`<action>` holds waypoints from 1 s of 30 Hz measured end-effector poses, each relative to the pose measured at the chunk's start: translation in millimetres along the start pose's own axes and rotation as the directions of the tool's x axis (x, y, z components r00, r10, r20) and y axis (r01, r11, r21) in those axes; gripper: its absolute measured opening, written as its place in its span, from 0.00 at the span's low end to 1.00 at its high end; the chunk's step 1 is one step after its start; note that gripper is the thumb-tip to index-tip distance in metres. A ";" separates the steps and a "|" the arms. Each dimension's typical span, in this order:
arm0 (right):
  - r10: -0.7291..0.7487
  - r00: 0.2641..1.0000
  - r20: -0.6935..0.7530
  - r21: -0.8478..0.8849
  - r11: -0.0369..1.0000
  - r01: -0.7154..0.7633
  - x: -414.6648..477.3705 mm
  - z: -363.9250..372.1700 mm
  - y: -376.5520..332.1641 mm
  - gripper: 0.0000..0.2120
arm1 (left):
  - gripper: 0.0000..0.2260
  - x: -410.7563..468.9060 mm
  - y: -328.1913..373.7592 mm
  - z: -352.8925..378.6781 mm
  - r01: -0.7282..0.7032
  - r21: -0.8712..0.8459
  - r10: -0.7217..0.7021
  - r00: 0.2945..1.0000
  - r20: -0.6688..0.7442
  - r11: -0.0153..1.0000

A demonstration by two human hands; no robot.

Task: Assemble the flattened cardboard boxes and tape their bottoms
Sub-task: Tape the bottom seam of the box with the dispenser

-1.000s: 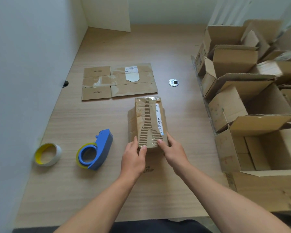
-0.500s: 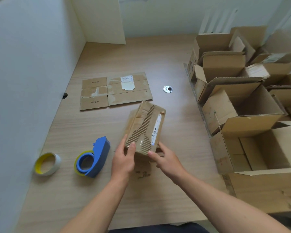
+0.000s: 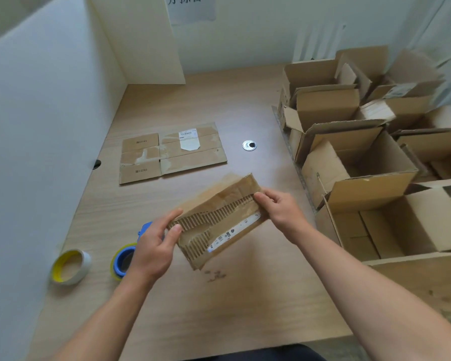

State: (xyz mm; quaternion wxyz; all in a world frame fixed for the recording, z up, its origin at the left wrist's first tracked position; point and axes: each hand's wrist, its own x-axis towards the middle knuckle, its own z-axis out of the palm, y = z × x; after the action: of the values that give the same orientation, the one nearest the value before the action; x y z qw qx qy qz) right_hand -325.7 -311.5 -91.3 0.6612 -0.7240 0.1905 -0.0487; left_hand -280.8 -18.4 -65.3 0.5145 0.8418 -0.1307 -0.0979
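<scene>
Here our left hand (image 3: 154,248) grips the lower-left end of a torn flattened brown cardboard box (image 3: 219,222). The thumb presses on the top face beside the exposed corrugated ridges, and the fingers curl under the edge. Our right hand (image 3: 279,209) pinches the upper-right end, with the thumb on top and the fingers closed on the cardboard. The box stretches between the two hands, held above the pale wooden table (image 3: 245,308). It is slanted, so its right end is farther from us than its left. A narrow white printed strip runs along its near edge. Both bare forearms reach in from the bottom of the view and converge toward the box.

Just left of the box, partly hidden behind our left hand, lies a blue tape dispenser (image 3: 124,259). Farther left of the box sits a loose white tape roll with a yellow core (image 3: 71,267). Beyond the box, a second flattened brown cardboard box with a white label (image 3: 172,152) lies flat on the table. A small round metal grommet (image 3: 249,145) sits beyond the box and slightly right. To the right of the box stands a crowd of open brown cardboard boxes (image 3: 362,162) with their flaps up.
</scene>
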 end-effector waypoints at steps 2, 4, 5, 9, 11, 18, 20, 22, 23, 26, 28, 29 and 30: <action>-0.033 0.999 -0.009 0.092 0.995 0.033 -9.0 1.2 -1.5 0.07 | 0.14 1.9 3.5 -3.0 -0.007 0.054 0.012 0.995 -0.096 0.999; -0.043 0.998 -0.056 0.114 0.992 0.049 -17.9 4.7 -3.6 0.12 | 0.16 3.9 4.2 -1.3 0.065 0.093 -0.047 0.982 -0.181 0.994; -0.044 0.997 -0.068 0.100 0.994 0.051 -21.4 6.1 -3.2 0.13 | 0.18 4.2 4.1 0.3 0.116 0.090 -0.095 0.972 -0.213 0.989; -0.079 0.996 0.030 -0.037 0.996 0.080 -32.9 4.6 1.8 0.09 | 0.17 1.6 -1.6 1.1 0.204 0.025 -0.193 0.953 -0.234 0.979; -0.083 0.995 0.052 -0.058 0.995 0.086 -36.7 0.2 5.5 0.11 | 0.14 -0.1 -2.0 -0.5 0.185 0.012 -0.179 0.961 -0.209 0.983; -0.058 0.998 0.019 -0.036 0.998 0.059 -46.7 -12.0 9.1 0.15 | 0.08 -7.3 10.2 1.0 0.099 -0.108 -0.117 0.977 -0.176 0.989; 0.049 0.997 0.058 0.050 0.997 -0.052 -46.8 -18.5 -2.7 0.11 | 0.10 -14.3 11.9 -0.9 0.038 -0.172 -0.066 0.985 -0.159 0.984; 0.199 0.975 0.100 0.109 0.972 -0.210 -45.5 -22.0 -12.0 0.17 | 0.10 -21.0 11.4 -0.6 -0.010 -0.248 -0.023 0.991 -0.132 0.969; 0.256 0.960 0.117 0.111 0.957 -0.269 -44.4 -21.3 -13.5 0.20 | 0.09 -23.7 11.0 1.4 -0.027 -0.285 -0.011 0.991 -0.130 0.958; 0.315 0.943 0.111 0.058 0.945 -0.323 -44.8 -10.8 -13.6 0.22 | 0.12 -26.3 15.5 11.9 -0.027 -0.392 -0.042 0.985 -0.166 0.919; 0.288 0.954 0.077 0.070 0.953 -0.294 -46.9 -4.2 -7.7 0.15 | 0.17 -23.6 19.1 19.1 0.016 -0.391 -0.101 0.975 -0.197 0.920; 0.256 0.963 0.086 0.099 0.960 -0.264 -47.7 -3.4 -3.0 0.11 | 0.17 -22.5 20.2 21.1 0.036 -0.354 -0.112 0.974 -0.196 0.934; 0.212 0.971 0.114 0.134 0.965 -0.226 -49.1 -3.3 0.9 0.09 | 0.16 -22.1 19.1 22.8 0.045 -0.311 -0.103 0.980 -0.171 0.949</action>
State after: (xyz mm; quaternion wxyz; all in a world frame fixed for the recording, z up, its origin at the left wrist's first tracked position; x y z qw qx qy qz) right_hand -372.4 -298.0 -82.9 0.7224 -0.6495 0.2324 0.0467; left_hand -310.8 -38.8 -57.8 0.6443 0.7618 -0.0339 -0.0575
